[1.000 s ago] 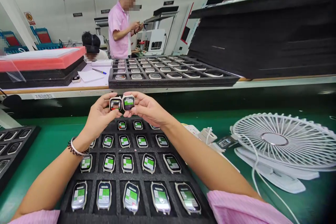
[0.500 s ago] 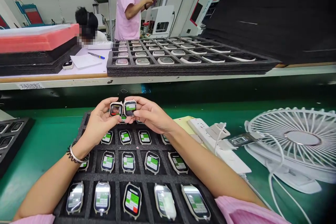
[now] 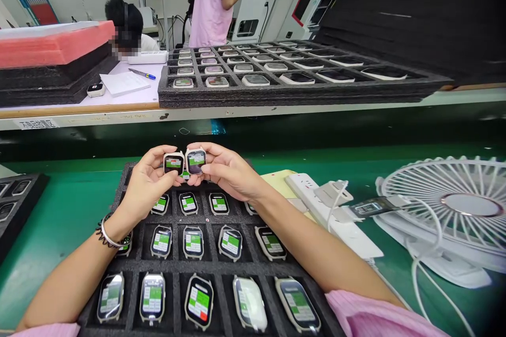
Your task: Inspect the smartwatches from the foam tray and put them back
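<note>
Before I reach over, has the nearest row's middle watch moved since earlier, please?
No; judged against the black tray, the middle watch has kept its place.

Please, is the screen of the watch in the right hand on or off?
On: the smartwatch in the right hand shows lit areas of green and white.

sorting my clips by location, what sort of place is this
Probably a watch factory or workshop: rows of watches lie in a black tray on a green bench, a second tray sits on the shelf behind, and a white machine stands beyond.
</note>
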`<state>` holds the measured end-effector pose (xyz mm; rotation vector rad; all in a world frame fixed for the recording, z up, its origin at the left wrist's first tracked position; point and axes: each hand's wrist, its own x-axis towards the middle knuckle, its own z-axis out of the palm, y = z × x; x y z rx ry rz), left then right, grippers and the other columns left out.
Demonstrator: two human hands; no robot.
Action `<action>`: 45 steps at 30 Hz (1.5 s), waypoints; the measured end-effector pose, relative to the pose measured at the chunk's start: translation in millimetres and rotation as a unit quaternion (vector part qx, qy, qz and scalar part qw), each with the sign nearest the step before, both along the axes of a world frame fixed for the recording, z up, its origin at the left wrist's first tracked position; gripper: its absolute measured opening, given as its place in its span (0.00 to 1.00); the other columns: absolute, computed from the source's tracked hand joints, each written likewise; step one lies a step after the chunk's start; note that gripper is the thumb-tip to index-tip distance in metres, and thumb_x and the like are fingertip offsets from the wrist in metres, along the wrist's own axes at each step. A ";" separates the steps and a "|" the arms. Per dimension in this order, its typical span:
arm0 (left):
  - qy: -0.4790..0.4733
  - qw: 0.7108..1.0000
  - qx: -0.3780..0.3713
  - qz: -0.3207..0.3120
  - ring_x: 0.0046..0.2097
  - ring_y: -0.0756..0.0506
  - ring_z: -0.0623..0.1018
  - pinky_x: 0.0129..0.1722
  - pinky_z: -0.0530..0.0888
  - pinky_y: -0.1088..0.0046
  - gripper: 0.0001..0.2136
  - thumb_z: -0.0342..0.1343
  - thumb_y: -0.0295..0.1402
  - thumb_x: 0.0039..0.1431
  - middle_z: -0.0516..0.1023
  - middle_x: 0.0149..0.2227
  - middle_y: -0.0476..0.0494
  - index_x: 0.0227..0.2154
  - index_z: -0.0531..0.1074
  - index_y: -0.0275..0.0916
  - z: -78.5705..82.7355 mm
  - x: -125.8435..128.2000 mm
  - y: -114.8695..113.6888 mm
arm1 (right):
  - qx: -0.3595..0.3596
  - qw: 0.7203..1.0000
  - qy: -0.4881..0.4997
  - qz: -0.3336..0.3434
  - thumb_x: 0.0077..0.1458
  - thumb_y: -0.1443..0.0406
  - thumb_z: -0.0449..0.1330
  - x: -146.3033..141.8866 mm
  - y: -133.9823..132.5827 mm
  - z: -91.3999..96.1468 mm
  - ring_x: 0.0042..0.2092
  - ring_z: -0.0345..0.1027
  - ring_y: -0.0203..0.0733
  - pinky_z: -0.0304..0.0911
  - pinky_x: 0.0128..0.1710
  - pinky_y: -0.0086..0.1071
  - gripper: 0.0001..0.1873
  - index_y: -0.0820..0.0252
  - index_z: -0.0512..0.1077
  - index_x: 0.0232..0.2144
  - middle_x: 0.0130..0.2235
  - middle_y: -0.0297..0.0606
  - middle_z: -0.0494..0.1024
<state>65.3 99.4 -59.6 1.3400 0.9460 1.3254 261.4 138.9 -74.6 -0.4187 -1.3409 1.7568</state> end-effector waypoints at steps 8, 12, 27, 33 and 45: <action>0.004 1.000 -0.002 0.011 0.28 0.52 0.80 0.29 0.79 0.77 0.17 0.67 0.31 0.51 0.77 0.39 0.48 0.44 0.71 0.38 -0.6 -0.2 -0.3 | -0.007 1.000 0.002 0.010 0.56 0.62 0.70 -1.8 -2.3 0.3 0.34 0.80 0.39 0.75 0.35 0.29 0.20 0.58 0.72 0.49 0.39 0.35 0.80; -0.006 1.000 -0.004 0.007 0.28 0.52 0.80 0.31 0.80 0.77 0.18 0.67 0.30 0.51 0.77 0.39 0.48 0.44 0.71 0.38 0.1 0.3 -1.3 | 0.002 1.000 -0.007 0.002 0.55 0.63 0.70 -0.7 -2.0 -1.0 0.35 0.79 0.39 0.75 0.37 0.31 0.22 0.58 0.70 0.51 0.40 0.36 0.80; 0.005 1.000 -0.025 0.001 0.28 0.50 0.82 0.32 0.82 0.74 0.17 0.66 0.34 0.53 0.79 0.42 0.45 0.45 0.72 0.37 0.8 0.7 -3.6 | 0.015 0.999 -0.027 -0.016 0.55 0.59 0.71 -1.4 -0.7 -3.2 0.31 0.78 0.38 0.73 0.31 0.30 0.23 0.59 0.70 0.48 0.37 0.35 0.79; -0.019 1.000 -0.023 -0.007 0.31 0.49 0.83 0.34 0.83 0.72 0.16 0.66 0.33 0.53 0.78 0.42 0.46 0.45 0.73 0.38 1.7 0.7 -4.1 | 0.031 0.999 -0.017 -0.014 0.55 0.63 0.70 0.6 -1.1 -5.2 0.33 0.78 0.38 0.73 0.33 0.29 0.22 0.59 0.70 0.49 0.36 0.34 0.79; -0.018 0.996 -0.082 0.012 0.30 0.48 0.82 0.31 0.80 0.73 0.22 0.65 0.31 0.51 0.80 0.40 0.46 0.50 0.71 0.38 3.7 0.0 -8.3 | -0.054 0.998 -0.028 -0.016 0.52 0.69 0.68 2.6 -2.9 -6.3 0.32 0.78 0.38 0.72 0.31 0.28 0.22 0.59 0.69 0.49 0.36 0.34 0.80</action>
